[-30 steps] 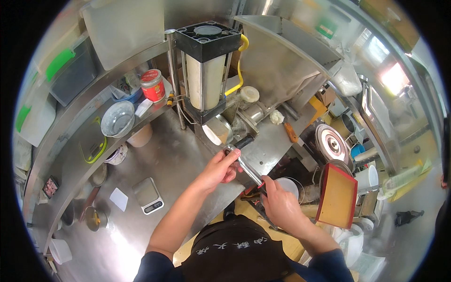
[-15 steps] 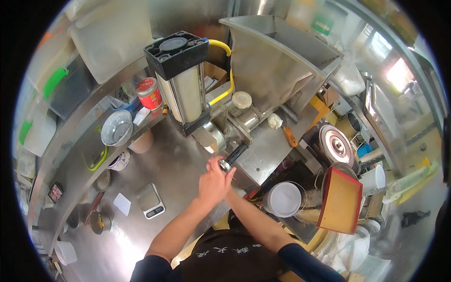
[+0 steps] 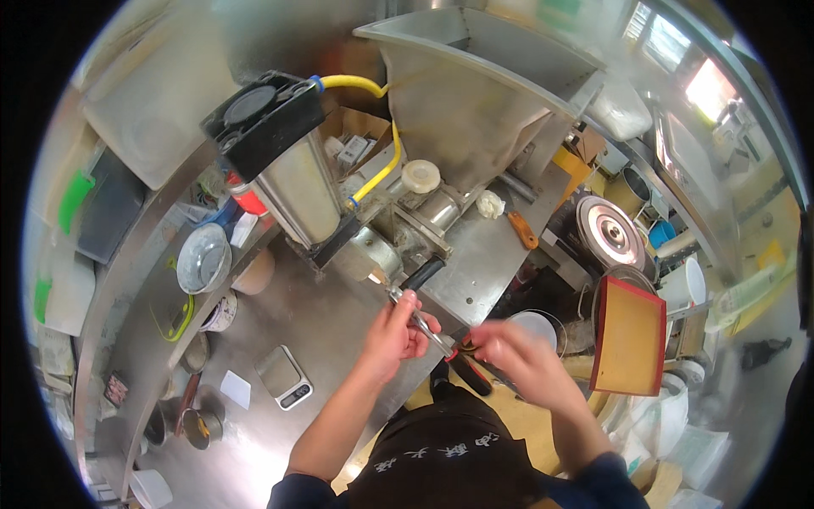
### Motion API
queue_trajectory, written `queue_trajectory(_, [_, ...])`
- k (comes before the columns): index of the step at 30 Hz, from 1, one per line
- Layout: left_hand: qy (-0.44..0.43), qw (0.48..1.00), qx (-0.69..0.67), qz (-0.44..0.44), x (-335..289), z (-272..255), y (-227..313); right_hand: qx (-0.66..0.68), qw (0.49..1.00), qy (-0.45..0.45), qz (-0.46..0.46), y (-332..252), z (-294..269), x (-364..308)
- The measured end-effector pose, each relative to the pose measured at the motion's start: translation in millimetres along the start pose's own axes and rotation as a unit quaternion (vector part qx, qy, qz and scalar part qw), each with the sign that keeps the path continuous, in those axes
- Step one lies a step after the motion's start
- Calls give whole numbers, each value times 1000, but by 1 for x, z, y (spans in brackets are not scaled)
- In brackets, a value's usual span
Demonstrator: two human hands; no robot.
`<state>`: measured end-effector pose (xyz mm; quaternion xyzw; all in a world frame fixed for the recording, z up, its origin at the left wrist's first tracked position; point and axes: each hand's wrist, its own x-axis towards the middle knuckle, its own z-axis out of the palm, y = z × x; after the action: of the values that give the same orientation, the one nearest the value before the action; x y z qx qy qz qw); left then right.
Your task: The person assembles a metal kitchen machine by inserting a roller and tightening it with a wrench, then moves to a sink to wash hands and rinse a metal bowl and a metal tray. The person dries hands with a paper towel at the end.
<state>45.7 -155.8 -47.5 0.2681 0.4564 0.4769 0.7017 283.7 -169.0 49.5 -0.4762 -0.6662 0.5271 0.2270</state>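
My left hand [image 3: 393,339] is closed round the bare metal shaft of a wrench [image 3: 434,336], which has a round head and looks like a ratchet. Its red-and-black grip [image 3: 469,374] slants down toward my body. The wrench head lies just by a black cylindrical handle [image 3: 423,274] on the steel machine [image 3: 373,257]; whether they touch I cannot tell. Blurred by motion, my right hand [image 3: 521,356] hovers right of the grip, apart from it, and its fingers cannot be made out clearly.
An upright cylinder with a black cap [image 3: 297,191] and yellow hose [image 3: 393,161] rises behind my hands, beside a large steel hopper [image 3: 475,110]. A scale [image 3: 284,377] and white card [image 3: 236,388] lie left. A red-framed board [image 3: 627,338] and orange-handled tool [image 3: 522,230] are right.
My hands were together at the wrench's round head; now they are apart. The right hand has moved right, and the wrench's shaft and red-and-black grip have come into sight. The view has shifted.
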Motion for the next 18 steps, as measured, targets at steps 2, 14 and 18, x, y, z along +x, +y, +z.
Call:
queue_trajectory(2, [43,983,137,118,1,4,-14,101,992,-4,82,15,0,43])
queue_trajectory(14, [150,688,645,297,3,-13,-12,399,906,-14,141,52,59,141])
queue_trajectory(18, [74,953,250,154,-3,4,0,463,876,-63,120,57,59,144])
